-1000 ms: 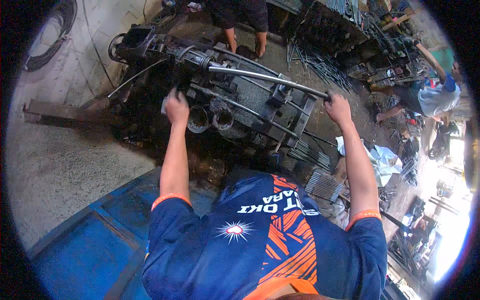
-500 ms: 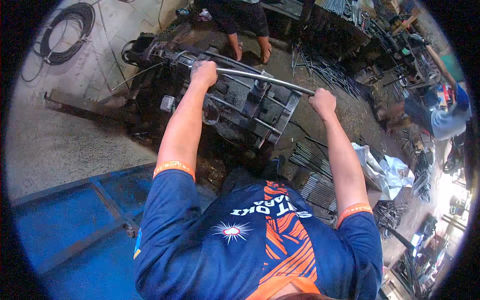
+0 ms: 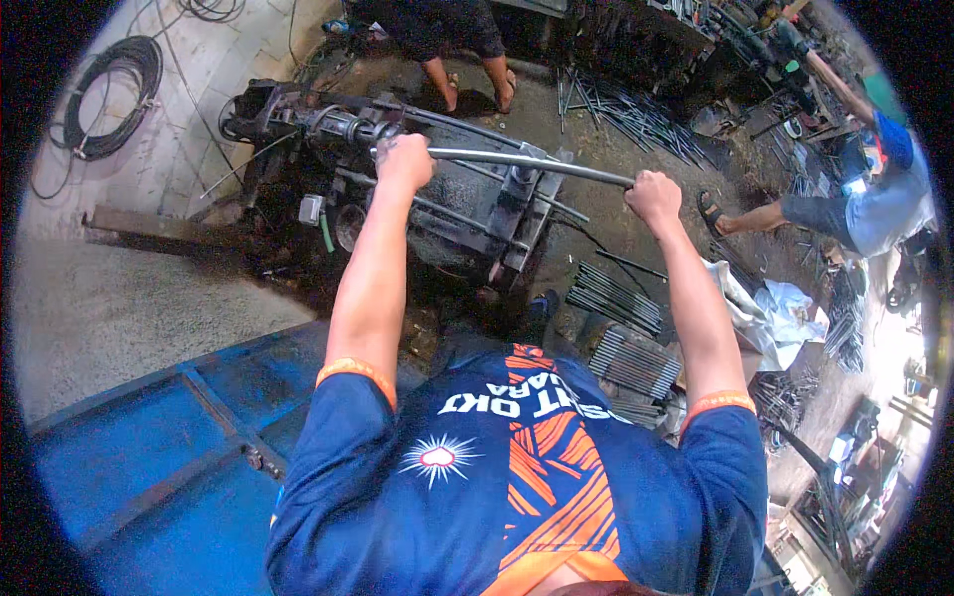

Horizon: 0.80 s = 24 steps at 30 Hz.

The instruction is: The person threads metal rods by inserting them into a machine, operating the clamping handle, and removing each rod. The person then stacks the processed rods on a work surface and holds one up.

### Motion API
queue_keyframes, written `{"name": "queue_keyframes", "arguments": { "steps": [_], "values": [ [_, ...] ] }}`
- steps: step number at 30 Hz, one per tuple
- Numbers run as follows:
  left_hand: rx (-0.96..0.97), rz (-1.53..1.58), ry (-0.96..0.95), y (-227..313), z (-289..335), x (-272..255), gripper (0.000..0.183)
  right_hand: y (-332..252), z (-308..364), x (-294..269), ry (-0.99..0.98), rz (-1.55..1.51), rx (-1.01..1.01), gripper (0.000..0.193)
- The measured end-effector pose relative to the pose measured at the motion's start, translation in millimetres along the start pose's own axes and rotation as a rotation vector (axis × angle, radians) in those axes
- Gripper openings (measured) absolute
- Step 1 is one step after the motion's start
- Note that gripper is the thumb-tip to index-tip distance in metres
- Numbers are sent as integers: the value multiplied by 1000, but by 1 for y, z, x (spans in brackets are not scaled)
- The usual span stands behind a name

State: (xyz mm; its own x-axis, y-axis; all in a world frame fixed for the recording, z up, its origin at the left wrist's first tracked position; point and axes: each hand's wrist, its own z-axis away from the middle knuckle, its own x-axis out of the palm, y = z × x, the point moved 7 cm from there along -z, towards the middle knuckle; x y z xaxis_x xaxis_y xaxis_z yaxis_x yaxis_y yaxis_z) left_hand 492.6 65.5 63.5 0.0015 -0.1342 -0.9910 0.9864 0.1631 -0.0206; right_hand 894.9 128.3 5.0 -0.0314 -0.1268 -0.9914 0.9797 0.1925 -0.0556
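Observation:
My left hand is closed around one end of a long bare metal rod, beside the machine's round head. At the rod's other end, past the machine's right side, my right hand grips it in a fist. The rod lies nearly level across the view, above a dark, greasy machine with parallel guide bars and a sliding block. Whether the rod touches the block, or its left end meets the head, cannot be made out behind my hand.
Bundled rods lie on the floor right of the machine, with loose rods beyond. A blue metal panel is at lower left, a cable coil at upper left. One person's legs stand behind; another person works at right.
Both hands and the rod have shifted a little to the right relative to the machine. The view has turned slightly, and the person at right has shifted, with an arm stretched out.

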Motion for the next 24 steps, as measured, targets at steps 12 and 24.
{"name": "queue_keyframes", "arguments": {
  "steps": [12,24],
  "values": [
    [-207,164,-250,23,104,23,32,-6,-108,14,460,-179,-76,38],
    [-339,1530,-590,243,-24,84,42,-67,51,153,-85,-835,-106,27]
  ]
}}
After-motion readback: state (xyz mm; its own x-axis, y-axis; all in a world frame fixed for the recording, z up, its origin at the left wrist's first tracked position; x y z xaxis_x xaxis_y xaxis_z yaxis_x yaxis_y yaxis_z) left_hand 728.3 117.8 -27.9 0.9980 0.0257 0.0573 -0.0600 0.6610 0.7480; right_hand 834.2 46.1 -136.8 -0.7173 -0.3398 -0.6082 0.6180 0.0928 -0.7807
